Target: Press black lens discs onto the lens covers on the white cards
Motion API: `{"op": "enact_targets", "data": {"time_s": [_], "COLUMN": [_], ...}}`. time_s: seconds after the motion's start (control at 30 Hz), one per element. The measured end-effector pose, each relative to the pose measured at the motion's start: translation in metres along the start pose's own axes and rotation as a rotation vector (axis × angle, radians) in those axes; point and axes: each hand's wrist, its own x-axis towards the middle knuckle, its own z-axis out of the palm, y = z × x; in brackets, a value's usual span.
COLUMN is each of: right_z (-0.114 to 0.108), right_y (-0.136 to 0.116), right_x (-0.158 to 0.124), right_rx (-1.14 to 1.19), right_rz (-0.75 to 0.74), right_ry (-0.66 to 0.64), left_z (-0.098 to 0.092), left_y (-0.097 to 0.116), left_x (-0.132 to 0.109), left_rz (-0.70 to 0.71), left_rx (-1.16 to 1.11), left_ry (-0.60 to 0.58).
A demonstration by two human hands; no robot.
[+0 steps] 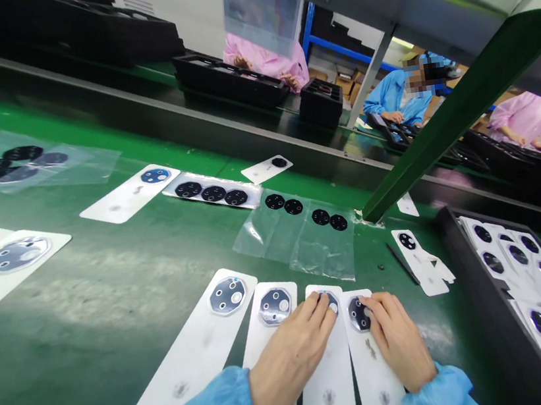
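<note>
Several white phone back covers lie side by side in front of me, each with a round-cornered camera lens cover at its far end. My left hand (pixel 295 352) reaches over the third phone back cover (pixel 329 387), fingers closed together at its lens cover (pixel 333 303); whatever the fingertips hold is hidden. My right hand (pixel 401 338) pinches at the right edge of the black camera lens cover (pixel 358 316) on the rightmost phone back cover (pixel 372 365). Left of my hands are a silvery-filmed cover (pixel 204 347) and another cover (pixel 265 352), partly under my left forearm.
Clear bags (pixel 301 245) with black lens covers lie beyond my hands, beside a silvery strip (pixel 212 192). Black tweezers (pixel 402 263) lie right, near a black tray (pixel 492 293) of phone covers. A green post (pixel 458 114) slants overhead. Co-workers sit across the bench.
</note>
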Motion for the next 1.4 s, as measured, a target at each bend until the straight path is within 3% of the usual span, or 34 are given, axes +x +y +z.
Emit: {"op": "enact_targets", "data": {"time_s": [0.3,0.5,0.6,0.73,0.83,0.97,1.03,1.13,1.3,1.4], "right_z": [0.003,-0.001,-0.015,-0.028,-0.015,0.017,0.025,0.021,-0.014,-0.035], "right_y": [0.003,0.009,0.006,-0.014,-0.047,-0.084,-0.089,-0.086,-0.083,-0.068], "right_x": [-0.005,-0.004,-0.005,-0.009,-0.01,-0.006,-0.005,-0.005,-0.006,-0.002], "right_rx": [-0.015,-0.026,-0.083,-0.16,-0.128,-0.014,0.019,0.02,0.071,0.132], "right_rz": [-0.02,-0.056,-0.073,-0.229,-0.446,-0.628,-0.625,-0.562,-0.419,-0.242], "right_ry": [0.018,-0.008,0.007,0.028,0.004,0.0,0.002,-0.039,-0.129,-0.121], "left_z": [-0.009,-0.007,-0.013,-0.026,-0.03,-0.029,-0.027,-0.024,-0.015,-0.009], "left_y": [0.002,0.005,-0.018,-0.078,-0.113,-0.125,-0.124,-0.124,-0.126,-0.127], "left_x": [0.008,-0.003,-0.031,-0.078,-0.093,-0.09,-0.087,-0.087,-0.092,-0.094], "left_rz": [-0.047,-0.112,-0.2,-0.193,-0.196,-0.145,-0.138,-0.12,-0.058,-0.044], "left_rx": [-0.033,-0.143,-0.254,-0.334,-0.351,-0.338,-0.308,-0.245,-0.127,-0.073], "left_ry": [0.006,0.178,0.252,0.206,0.18,0.134,0.111,0.084,0.165,0.264]}}
